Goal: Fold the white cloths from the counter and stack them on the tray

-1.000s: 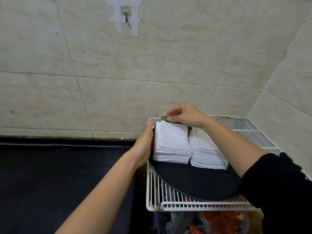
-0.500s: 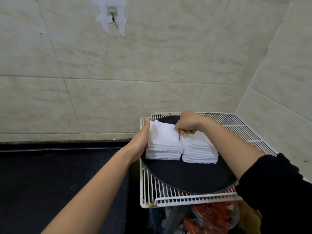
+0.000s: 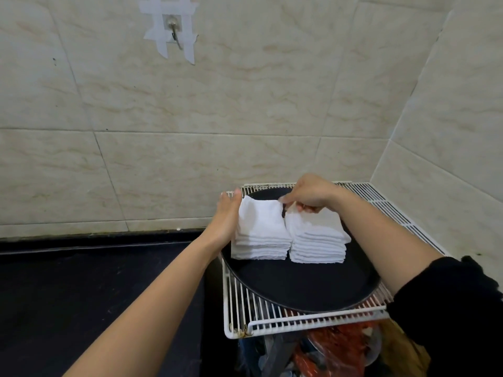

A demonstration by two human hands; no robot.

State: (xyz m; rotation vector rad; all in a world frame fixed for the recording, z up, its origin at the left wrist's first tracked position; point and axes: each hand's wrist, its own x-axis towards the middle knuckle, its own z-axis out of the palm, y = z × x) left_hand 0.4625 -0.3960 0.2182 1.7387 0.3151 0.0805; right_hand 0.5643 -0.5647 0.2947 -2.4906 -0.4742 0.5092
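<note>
Touching stacked cloths point(image 3: 261, 235), both hands point(image 3: 226, 216) point(image 3: 310, 197)

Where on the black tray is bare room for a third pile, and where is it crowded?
Bare: the near half of the tray, between the stacks and its front rim. Crowded: the far half, with left stack, right stack, left hand and right hand.

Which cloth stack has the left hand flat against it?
The left stack, nearer the black counter; the left hand lies along its outer side, unlike the right stack.
</note>
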